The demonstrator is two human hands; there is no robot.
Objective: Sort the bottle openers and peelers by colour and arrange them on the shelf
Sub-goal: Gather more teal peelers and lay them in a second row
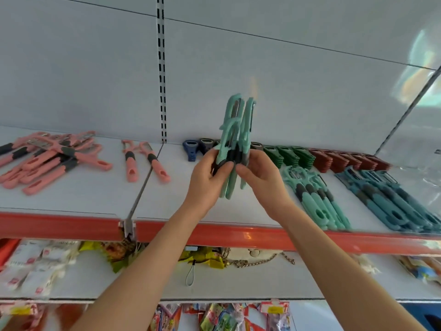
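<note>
white shop shelf [214, 218], red front edge. done: openers [310, 156] ranked by colour at back; mint row [317, 201], teal peelers [393, 201] laid. in hand: mint peeler bundle [235, 130], upright above shelf; left hand [210, 173], right hand [260, 175], each grip closed round it. left, seemingly: loose pink peelers [47, 161].

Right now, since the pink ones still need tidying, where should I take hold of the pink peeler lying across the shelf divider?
Grip the pink peeler by its handle, at the dark band, coming from the shelf front edge: the handle points forward, the blade toward the back wall, and it lies flat, apart from the pile. The left hand and right hand hold mint peelers.
</note>
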